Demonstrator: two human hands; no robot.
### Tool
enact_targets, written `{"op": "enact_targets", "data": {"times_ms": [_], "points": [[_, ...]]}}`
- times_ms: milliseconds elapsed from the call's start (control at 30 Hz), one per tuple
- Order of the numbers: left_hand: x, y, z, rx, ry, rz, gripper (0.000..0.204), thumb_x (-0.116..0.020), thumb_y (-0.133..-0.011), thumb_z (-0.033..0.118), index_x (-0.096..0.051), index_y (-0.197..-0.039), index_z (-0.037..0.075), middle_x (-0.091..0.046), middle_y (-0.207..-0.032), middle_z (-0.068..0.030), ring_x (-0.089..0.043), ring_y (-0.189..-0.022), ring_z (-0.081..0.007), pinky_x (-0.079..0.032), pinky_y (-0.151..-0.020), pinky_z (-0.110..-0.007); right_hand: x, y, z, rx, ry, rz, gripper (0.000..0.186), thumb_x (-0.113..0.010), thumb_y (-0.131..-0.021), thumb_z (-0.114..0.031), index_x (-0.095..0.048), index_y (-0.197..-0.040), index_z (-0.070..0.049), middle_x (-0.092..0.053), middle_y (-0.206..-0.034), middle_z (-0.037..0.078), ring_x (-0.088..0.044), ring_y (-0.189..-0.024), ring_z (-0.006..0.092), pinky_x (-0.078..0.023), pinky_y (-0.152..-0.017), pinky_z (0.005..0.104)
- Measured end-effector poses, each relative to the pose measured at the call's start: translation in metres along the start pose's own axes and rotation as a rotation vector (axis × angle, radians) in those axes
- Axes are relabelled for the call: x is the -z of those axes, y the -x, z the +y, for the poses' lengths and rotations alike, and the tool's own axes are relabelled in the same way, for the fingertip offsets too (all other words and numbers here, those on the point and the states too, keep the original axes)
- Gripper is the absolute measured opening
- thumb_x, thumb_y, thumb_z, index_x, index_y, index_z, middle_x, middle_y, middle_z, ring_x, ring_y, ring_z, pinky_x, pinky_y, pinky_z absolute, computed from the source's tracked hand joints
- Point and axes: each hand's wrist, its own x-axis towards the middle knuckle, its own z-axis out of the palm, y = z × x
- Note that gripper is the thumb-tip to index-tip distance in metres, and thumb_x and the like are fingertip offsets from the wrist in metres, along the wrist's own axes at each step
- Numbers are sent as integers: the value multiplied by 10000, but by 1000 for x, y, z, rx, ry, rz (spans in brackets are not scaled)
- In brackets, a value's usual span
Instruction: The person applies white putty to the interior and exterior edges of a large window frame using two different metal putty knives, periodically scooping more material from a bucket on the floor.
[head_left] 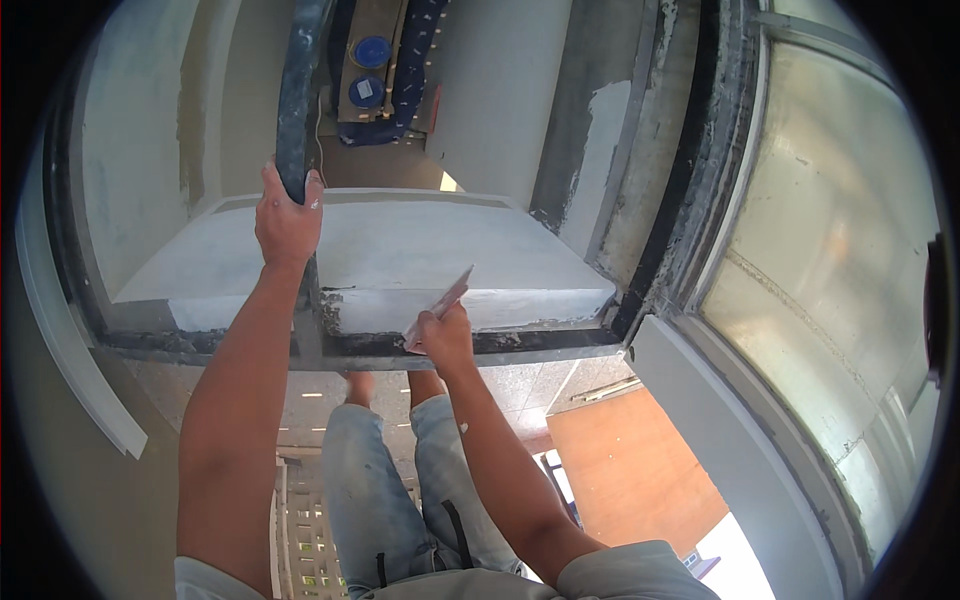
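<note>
**Putty knife slanting up across the ledge edge**

We are looking down past our own arms at a grey plastered ledge (400, 250) set in front of a window frame. Our right hand (443, 338) is closing its fingers around the handle end of a putty knife (440, 305), pinching it firmly at the ledge's front edge. The knife's long axis is running on a diagonal: the handle end is sitting low and to the left inside our grip, and the flat blade is pointing up and to the right, its tip lying over the top surface of the ledge, near the middle of the front lip. We cannot tell whether the blade is actually touching the plaster or hovering just above it.

Our left hand (287, 222) is wrapping around a dark upright bar (297, 95) that is rising from the ledge toward the top of the view, fingers curled tight about it. The two hands are standing well apart, the left higher and farther left than the right.

Below the ledge we are seeing our jeans (400, 490) and a tiled floor (530, 385) far beneath. To the right, a frosted window pane (830, 260) is curving along the rim.
</note>
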Motion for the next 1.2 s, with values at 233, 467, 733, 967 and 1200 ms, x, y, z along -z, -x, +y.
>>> {"op": "enact_targets", "data": {"times_ms": [233,467,733,967,1200], "points": [[1,3,-6,-12,-46,32,596,-649,-974,408,-488,-1376,-2,-717,-1069,-268,-680,-990,-485,-516,-903,-519,56,31,-43,219,46,-104,271,-607,-853,-117,-665,-1055,54,-740,-901,225,-744,-873,380,-564,-788,437],[1,3,-10,-21,-66,14,644,-643,-959,425,-438,-1422,28,-726,-1089,-247,-695,-1026,-459,-545,-893,-535,130,116,54,148,-135,-172,206,-609,-867,-65,-700,-1022,36,-731,-824,90,-698,-705,174,-553,-638,332],[16,-4,-15,-144,62,-141,665,-637,-977,443,-379,-1419,18,-686,-1174,-298,-656,-1104,-496,-519,-944,-555,30,232,131,-26,-449,-83,179,-616,-885,-32,-692,-1011,71,-731,-878,109,-705,-747,174,-566,-636,321],[141,42,-170,-559,468,-248,389,-651,-1031,208,-578,-1368,28,-662,-1307,-172,-677,-1173,-258,-562,-937,-354,-105,282,182,107,-142,-257,197,-692,-925,-105,-671,-1041,54,-719,-909,96,-694,-759,157,-568,-675,302],[295,211,-449,390,475,-231,308,-704,-981,235,-616,-783,16,-621,-655,-43,-658,-574,-119,-505,-557,-312,-207,331,133,32,-348,-488,236,-706,-968,-131,-663,-1120,45,-732,-990,106,-716,-830,173,-590,-736,323]]}}
